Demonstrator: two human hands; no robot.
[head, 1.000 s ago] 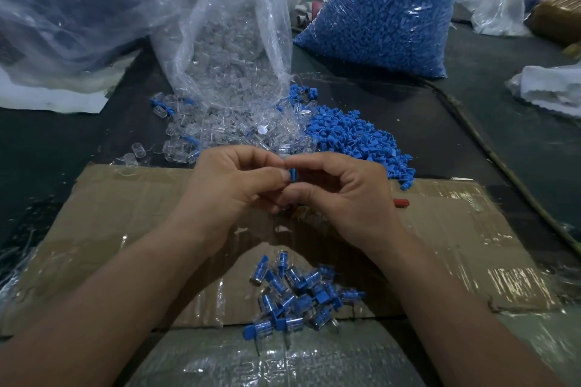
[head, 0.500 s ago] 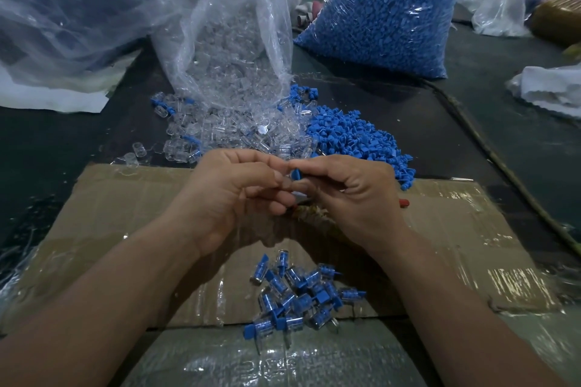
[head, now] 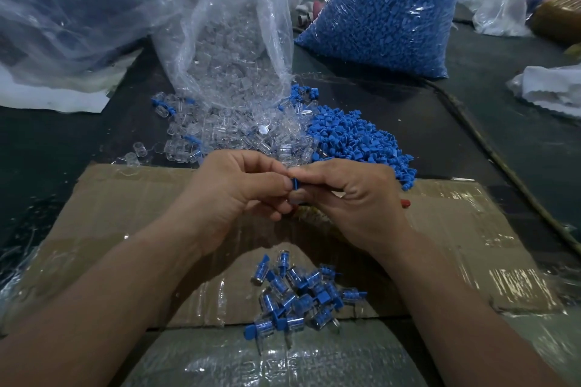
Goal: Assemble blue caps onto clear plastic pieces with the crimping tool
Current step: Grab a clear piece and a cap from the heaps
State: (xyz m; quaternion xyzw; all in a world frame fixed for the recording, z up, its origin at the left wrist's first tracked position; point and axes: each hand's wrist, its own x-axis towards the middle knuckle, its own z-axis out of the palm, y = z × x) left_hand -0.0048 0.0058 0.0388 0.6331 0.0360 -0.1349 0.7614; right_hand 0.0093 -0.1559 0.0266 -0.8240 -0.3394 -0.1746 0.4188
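- Pinching one blue cap at frame centre, my left hand and right hand met fingertip to fingertip.
- Capped pieces lay below centre on cardboard.

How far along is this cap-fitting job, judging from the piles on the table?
Done: a small heap of capped clear plastic pieces lies on the taped cardboard sheet. In hand: the left hand and right hand pinch one blue plastic cap. Left: loose piles of clear pieces and blue caps.
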